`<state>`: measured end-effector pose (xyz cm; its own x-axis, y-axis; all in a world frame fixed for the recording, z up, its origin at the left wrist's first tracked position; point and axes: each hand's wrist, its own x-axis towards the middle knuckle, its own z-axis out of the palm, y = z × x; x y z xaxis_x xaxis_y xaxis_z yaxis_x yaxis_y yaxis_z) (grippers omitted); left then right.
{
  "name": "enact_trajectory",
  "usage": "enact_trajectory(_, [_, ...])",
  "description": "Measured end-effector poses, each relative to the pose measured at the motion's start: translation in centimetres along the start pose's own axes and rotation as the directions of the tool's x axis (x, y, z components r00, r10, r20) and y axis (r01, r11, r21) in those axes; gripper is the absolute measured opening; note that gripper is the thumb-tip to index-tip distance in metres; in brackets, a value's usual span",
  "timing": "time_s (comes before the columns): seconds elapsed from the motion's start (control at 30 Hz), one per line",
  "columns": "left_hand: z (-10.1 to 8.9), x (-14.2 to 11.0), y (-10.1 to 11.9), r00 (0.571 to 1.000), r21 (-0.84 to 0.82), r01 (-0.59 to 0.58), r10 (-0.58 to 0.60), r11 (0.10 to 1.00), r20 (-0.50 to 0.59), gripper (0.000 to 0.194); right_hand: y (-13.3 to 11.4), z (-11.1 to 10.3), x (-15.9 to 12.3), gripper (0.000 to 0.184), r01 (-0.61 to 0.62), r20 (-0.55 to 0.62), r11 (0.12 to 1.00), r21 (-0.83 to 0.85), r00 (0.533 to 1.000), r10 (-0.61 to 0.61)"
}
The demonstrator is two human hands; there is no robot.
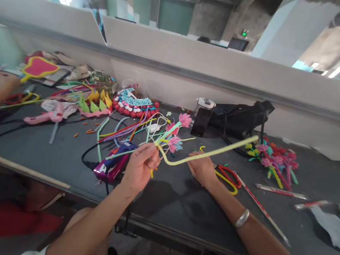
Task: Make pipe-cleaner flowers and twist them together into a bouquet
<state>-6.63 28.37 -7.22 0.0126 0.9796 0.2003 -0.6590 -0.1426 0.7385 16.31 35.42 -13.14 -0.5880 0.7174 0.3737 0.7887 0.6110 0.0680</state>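
Note:
My left hand (pixel 143 162) is closed around the stems of a small bunch of pipe-cleaner flowers (pixel 174 143) with pink and blue petals. From the same grip a long pale yellow pipe cleaner (pixel 214 152) bends down, then runs up to the right, its far end loose. My right hand (pixel 204 168) is low at the tabletop behind that pipe cleaner, its fingers mostly hidden, so I cannot tell what they hold. A small curved yellow piece (pixel 201 149) lies by its fingertips. Scissors with red and yellow handles (pixel 229 179) lie beside my right wrist.
A purple glue-gun-like device (pixel 112 170) with a cable lies left of my left hand. Loose pipe cleaners (pixel 120 130), a pink glue gun (pixel 49 116), a phone (pixel 201 122), a black bag (pixel 243 118) and finished flowers (pixel 277 158) surround the work area. Another person's hands (pixel 1 81) are at far left.

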Motion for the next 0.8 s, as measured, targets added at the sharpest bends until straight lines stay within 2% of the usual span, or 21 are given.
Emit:
enact_trajectory(0.07, [0.0,0.1,0.0,1.0,-0.001,0.004,-0.004,1.0,-0.007,0.027,0.1,-0.7,-0.8,0.021,-0.048,-0.032,0.999,0.001,0.998,0.048])
enact_trajectory(0.17, [0.4,0.2,-0.3,1.0,-0.001,0.011,-0.011,1.0,0.0,0.028,-2.5,-1.9,-2.2,0.025,-0.05,-0.069,0.998,0.033,0.996,0.052])
enact_trajectory(0.33, [1.2,0.5,-1.3,1.0,-0.011,0.011,-0.011,1.0,0.004,0.026,-9.6,-2.8,-3.6,0.03,0.129,-0.046,0.983,0.128,0.991,-0.124])
enact_trajectory(0.37, [1.3,0.5,-1.5,1.0,-0.01,0.013,-0.013,1.0,0.007,0.025,-10.6,-2.6,-3.5,0.035,0.171,-0.009,0.971,0.169,0.985,-0.172])
enact_trajectory(0.43, [1.4,0.5,-1.9,1.0,-0.003,0.021,-0.021,1.0,0.016,0.023,-11.5,-2.1,-2.5,0.04,0.162,0.047,0.966,0.201,0.984,-0.174])
enact_trajectory(0.53, [1.4,0.4,-2.3,1.0,0.012,0.024,-0.024,1.0,0.01,0.02,-10.5,-1.2,-0.4,0.039,0.102,0.054,0.975,0.199,0.992,-0.115])
enact_trajectory(0.63, [1.2,0.6,-2.2,1.0,0.022,0.01,-0.01,1.0,-0.011,0.019,-7.9,-0.6,1.2,0.041,0.001,0.041,0.982,0.187,0.999,-0.009])
enact_trajectory(0.73, [1.2,0.6,-2.1,0.999,0.052,0.006,-0.004,0.999,-0.033,0.017,-5.6,-1.0,0.8,0.036,-0.149,0.018,0.976,0.161,0.989,0.148])
enact_trajectory(0.8, [1.4,0.4,-2.2,0.999,0.088,0.016,-0.012,0.996,-0.048,0.014,-5.4,-2.1,-0.7,0.028,-0.165,0.011,0.971,0.172,0.986,0.166])
